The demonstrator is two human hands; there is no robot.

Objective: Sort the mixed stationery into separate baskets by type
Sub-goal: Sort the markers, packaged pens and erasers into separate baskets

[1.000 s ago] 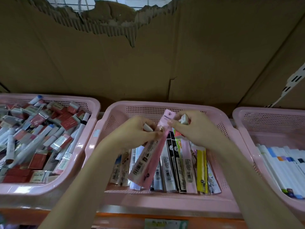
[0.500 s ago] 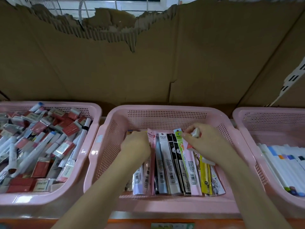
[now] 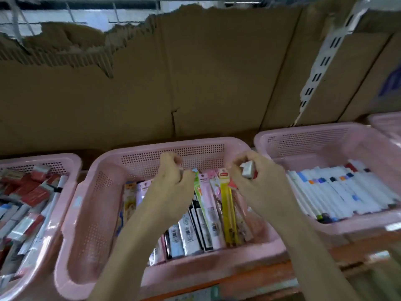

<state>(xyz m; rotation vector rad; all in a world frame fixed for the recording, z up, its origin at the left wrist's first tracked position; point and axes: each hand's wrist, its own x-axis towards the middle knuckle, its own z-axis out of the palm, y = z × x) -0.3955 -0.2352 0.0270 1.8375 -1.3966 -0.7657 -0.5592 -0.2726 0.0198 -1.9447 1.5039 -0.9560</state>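
Torn cardboard (image 3: 152, 88) backs three pink baskets. Over the middle basket (image 3: 86, 192), the right hand (image 3: 258, 181) pinches a small white eraser (image 3: 248, 169). The left hand (image 3: 171, 181) curls at the packets (image 3: 208, 205); its grip is unclear.

Both bare forearms reach forward and up over the near rim of the middle pink basket (image 3: 108, 161), converging toward its far wall. The left hand (image 3: 171, 181) hangs inside the basket near that wall, back of the hand up, fingers curled loosely downward; whether they hold anything cannot be told. The right hand (image 3: 258, 179) sits at the basket's far right corner, fingers and thumb curled round a small whitish block (image 3: 247, 169), the wrist angling back over the right rim.
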